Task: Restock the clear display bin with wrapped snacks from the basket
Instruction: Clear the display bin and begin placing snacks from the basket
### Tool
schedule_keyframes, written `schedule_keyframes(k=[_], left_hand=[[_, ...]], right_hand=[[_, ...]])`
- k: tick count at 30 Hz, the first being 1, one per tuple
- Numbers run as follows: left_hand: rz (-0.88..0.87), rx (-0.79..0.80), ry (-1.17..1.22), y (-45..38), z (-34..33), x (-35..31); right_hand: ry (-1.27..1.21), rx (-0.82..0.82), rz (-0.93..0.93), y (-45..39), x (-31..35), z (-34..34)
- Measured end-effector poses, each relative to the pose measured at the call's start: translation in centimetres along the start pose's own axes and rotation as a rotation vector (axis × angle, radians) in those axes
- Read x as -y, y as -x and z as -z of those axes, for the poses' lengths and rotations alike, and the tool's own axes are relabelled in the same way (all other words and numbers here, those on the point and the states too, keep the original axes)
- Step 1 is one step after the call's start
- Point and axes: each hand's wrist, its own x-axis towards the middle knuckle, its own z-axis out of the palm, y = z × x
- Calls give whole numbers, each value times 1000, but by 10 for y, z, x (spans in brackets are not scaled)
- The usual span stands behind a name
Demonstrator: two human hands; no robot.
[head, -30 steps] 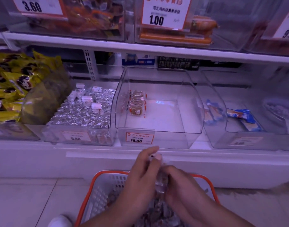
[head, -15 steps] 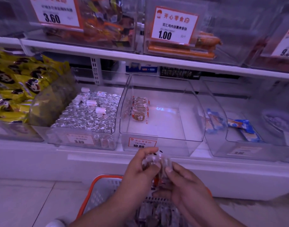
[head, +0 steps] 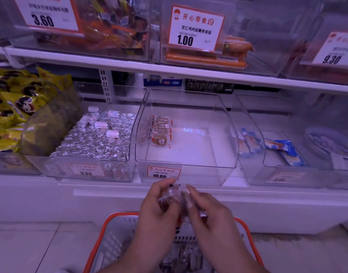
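A clear display bin (head: 224,154) with a 10.80 price tag stands on the lower shelf, holding a short row of wrapped brown snacks (head: 159,133) against its left wall. Just below its front, my left hand (head: 159,209) and my right hand (head: 206,213) together grip a bunch of clear-wrapped snacks (head: 175,196). Under my hands sits the white basket with an orange rim (head: 108,227), with more wrapped snacks (head: 181,257) inside.
A bin of silver foil pieces (head: 96,142) stands left of the clear bin, and yellow bags (head: 13,107) lie further left. Right of it is a bin with blue packets (head: 283,148). An upper shelf (head: 169,69) with price-tagged bins overhangs.
Both hands have risen out of the basket with the wrapped snacks, up toward the front of the clear bin. My view has moved closer to the shelf.
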Motion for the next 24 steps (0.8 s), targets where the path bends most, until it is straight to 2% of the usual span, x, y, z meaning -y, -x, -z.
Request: schedule_keyframes(k=[3, 6, 8, 11, 15, 20, 24], left_hand=[[47, -40, 88, 4, -4, 8], [60, -112, 135, 2, -4, 7], [24, -116, 110, 4, -4, 3], [-21, -92, 83, 10, -7, 0], [-32, -108, -25, 18, -11, 1], [-156, -39, -262, 18, -1, 2], [-246, 105, -285, 10, 10, -27]], right_hand=[[-294, 131, -239, 4, 11, -9], [-615, 137, -466, 0, 9, -6], [-805, 107, -540, -1, 9, -4], [-842, 101, -588, -2, 6, -5], [-870, 270, -617, 3, 9, -13], [-801, 447, -411, 5, 13, -4], [-692, 400, -283, -10, 19, 15]])
